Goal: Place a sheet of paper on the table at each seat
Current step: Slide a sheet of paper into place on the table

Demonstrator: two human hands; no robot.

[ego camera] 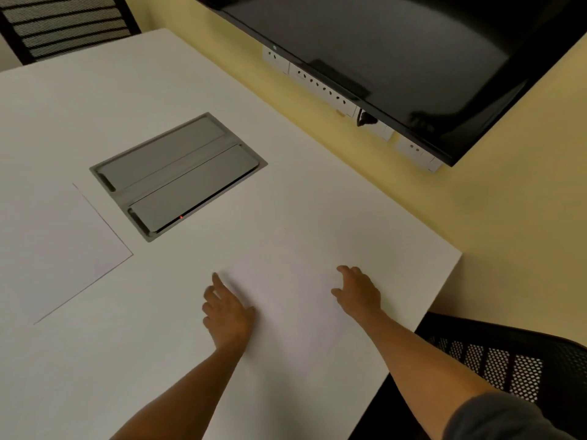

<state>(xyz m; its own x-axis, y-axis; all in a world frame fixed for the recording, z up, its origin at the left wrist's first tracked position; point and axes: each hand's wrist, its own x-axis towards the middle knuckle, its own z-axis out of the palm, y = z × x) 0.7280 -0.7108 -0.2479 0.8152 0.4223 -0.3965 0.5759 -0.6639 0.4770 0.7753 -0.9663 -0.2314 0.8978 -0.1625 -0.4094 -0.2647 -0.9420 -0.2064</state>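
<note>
A white sheet of paper [295, 306] lies flat on the white table [286, 201] near its right edge, in front of a black mesh chair [495, 360]. My left hand [227, 312] rests on the sheet's left side with fingers spread. Over the sheet's right side my right hand [359, 292] hovers or touches with fingers curled and apart. Neither hand grips anything. A second white sheet [63, 249] lies flat at the table's left.
A grey metal cable box [178, 174] with closed lids is set into the table's middle. A black screen [397, 52] hangs on the yellow wall with white sockets [320, 87] under it. Another black chair [60, 27] stands at the far left corner.
</note>
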